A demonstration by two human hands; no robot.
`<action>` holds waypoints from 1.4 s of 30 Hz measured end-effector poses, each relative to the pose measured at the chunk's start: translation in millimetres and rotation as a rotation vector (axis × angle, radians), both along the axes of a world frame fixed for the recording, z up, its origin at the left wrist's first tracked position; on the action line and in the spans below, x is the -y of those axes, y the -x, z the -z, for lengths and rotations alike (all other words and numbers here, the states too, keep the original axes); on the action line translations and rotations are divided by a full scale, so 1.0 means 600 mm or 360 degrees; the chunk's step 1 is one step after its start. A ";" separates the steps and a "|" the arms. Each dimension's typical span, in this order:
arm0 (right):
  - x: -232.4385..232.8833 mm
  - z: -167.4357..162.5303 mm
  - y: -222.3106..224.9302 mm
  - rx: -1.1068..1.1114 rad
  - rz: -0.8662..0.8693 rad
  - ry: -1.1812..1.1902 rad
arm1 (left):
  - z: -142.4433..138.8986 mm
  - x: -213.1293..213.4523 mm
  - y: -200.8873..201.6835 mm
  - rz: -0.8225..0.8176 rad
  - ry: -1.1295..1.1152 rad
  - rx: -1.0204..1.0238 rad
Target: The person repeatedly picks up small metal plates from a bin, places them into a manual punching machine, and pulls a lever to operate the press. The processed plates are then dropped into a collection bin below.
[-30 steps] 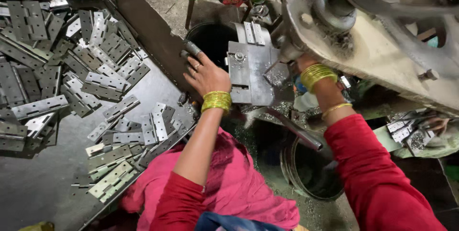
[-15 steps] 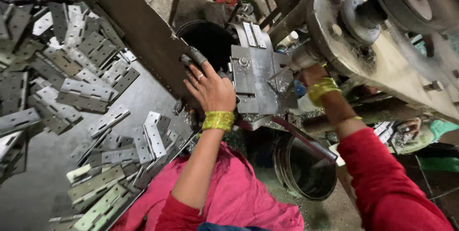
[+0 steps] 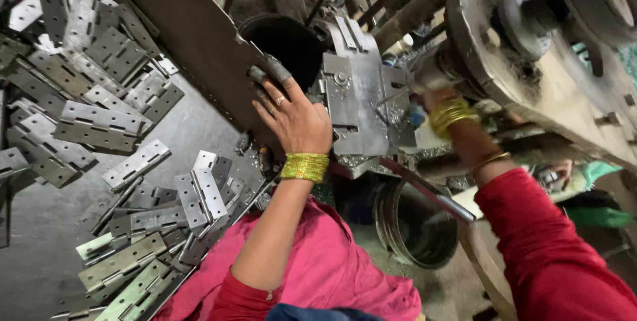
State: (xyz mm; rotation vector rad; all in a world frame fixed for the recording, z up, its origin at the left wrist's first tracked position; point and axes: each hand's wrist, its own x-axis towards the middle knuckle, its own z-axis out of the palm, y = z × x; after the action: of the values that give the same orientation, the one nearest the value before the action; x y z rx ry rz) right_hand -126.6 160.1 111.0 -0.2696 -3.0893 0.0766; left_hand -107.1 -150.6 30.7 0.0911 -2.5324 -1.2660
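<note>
The left hand [image 3: 292, 118] lies open and flat, palm down, its taped fingertips [image 3: 273, 69] spread over the raised dark edge of the counter [image 3: 199, 42]; it grips nothing; a ring sits on one finger and a stack of yellow-green bangles [image 3: 305, 167] circles the wrist. Just beside it, to its right, stands the steel jig plate [image 3: 355, 105] of the machine, with a bolt near its top. The right hand [image 3: 424, 82] reaches behind that plate and is mostly hidden by it and by the machine's shaft; whether it is closed on anything cannot be told; gold bangles [image 3: 450, 114] show on that wrist, and a red sleeve [image 3: 551, 241] covers the arm. Over the counter lies a loose heap of metal hinges [image 3: 99, 125], some folded, some opened flat. Below the plate sits a round dark bucket [image 3: 415, 228]; a large flywheel [image 3: 531, 62] fills the upper right; pink cloth [image 3: 318, 274] covers the person's lap.
</note>
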 end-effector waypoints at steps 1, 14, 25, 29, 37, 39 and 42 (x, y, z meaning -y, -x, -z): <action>-0.003 -0.002 -0.001 0.0003 -0.0003 -0.0009 | 0.000 0.001 -0.001 0.0004 -0.0019 -0.0025; -0.006 -0.004 -0.026 0.0078 0.0057 0.0021 | -0.003 0.008 0.004 -0.0043 -0.0019 -0.0124; 0.018 -0.029 0.023 0.0098 -0.0037 -0.0118 | -0.004 0.013 0.004 -0.0021 -0.0026 -0.0075; 0.031 -0.041 0.017 0.0120 0.0152 0.0179 | -0.004 0.013 0.007 -0.0004 -0.0069 -0.0074; 0.021 -0.026 0.001 0.0083 0.0042 0.0061 | -0.003 0.015 0.005 0.0029 -0.0071 -0.0066; 0.011 -0.015 -0.007 0.0109 0.0041 0.0090 | -0.002 0.016 0.005 0.0035 -0.0150 -0.0088; 0.002 -0.007 -0.007 0.0124 0.0022 -0.0008 | 0.000 0.018 0.005 -0.0010 -0.0049 -0.0117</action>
State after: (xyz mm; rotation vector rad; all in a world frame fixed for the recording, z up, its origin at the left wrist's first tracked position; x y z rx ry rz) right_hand -122.5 158.9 115.4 -0.3012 -3.1638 0.0590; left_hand -110.1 -161.3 30.9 0.0580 -2.4493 -1.2825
